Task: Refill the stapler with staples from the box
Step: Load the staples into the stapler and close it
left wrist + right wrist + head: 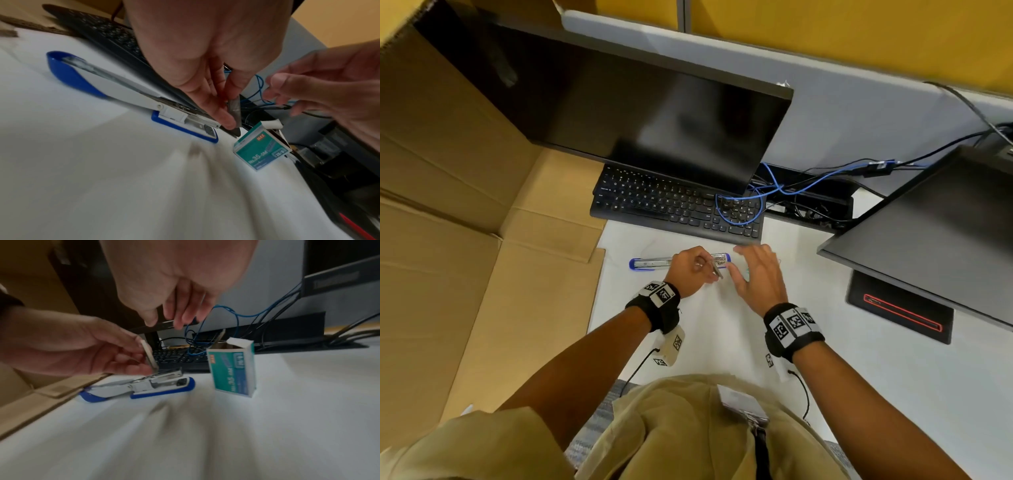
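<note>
A blue and white stapler point(650, 263) lies swung open flat on the white desk, its metal staple channel point(164, 377) facing up. My left hand point(705, 269) pinches a grey strip of staples point(234, 112) between thumb and fingers, held tilted just above the channel's front end. The teal staple box point(233, 369) stands upright to the right of the stapler with its top flap open. My right hand point(751, 270) hovers above the box with relaxed fingers and holds nothing. In the head view this hand hides most of the box.
A black keyboard point(678, 205) sits just behind the stapler, under a dark monitor point(637, 102). Blue and black cables point(784, 188) tangle at the back right. Cardboard sheets point(465, 240) lie along the left. A second monitor point(935, 233) stands at right.
</note>
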The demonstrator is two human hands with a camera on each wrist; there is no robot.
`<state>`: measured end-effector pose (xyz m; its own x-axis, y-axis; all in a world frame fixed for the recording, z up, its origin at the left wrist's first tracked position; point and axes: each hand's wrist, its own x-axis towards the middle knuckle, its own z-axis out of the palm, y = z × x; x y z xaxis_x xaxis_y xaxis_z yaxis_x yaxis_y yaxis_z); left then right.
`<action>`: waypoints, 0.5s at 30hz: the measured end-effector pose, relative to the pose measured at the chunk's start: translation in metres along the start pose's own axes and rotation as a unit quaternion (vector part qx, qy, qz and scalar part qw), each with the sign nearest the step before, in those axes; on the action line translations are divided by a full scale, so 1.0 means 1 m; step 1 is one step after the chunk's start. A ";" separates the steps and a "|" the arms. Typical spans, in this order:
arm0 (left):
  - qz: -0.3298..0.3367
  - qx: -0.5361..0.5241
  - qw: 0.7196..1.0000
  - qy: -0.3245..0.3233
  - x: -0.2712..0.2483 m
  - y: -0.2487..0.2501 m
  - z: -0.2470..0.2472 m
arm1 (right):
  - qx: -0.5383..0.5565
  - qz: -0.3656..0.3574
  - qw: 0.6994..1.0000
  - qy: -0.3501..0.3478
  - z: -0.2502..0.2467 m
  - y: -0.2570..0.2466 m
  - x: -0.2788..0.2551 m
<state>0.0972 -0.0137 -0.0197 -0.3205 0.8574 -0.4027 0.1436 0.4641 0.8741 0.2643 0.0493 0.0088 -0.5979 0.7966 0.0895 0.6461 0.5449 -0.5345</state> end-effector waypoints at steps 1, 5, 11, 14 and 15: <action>-0.011 -0.028 1.000 0.000 -0.002 0.001 0.000 | 0.045 0.016 0.999 -0.023 0.005 -0.004 0.000; -0.042 -0.122 0.992 0.004 -0.008 -0.002 -0.005 | 0.156 0.082 0.978 -0.111 0.024 -0.001 0.001; -0.039 -0.162 0.986 0.003 -0.008 -0.008 -0.011 | 0.209 0.121 0.962 -0.125 0.036 0.004 0.003; -0.014 -0.171 0.985 -0.004 -0.005 -0.014 -0.014 | 0.216 0.144 0.959 -0.116 0.041 0.003 0.008; -0.005 -0.169 0.986 -0.004 -0.005 -0.014 -0.014 | 0.230 0.152 0.954 -0.117 0.042 0.002 0.010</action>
<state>0.0833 -0.0278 -0.0263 -0.3129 0.8551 -0.4133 -0.1806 0.3737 0.9098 0.2396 0.0476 -0.0267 -0.5400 0.7905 -0.2891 0.5616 0.0825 -0.8233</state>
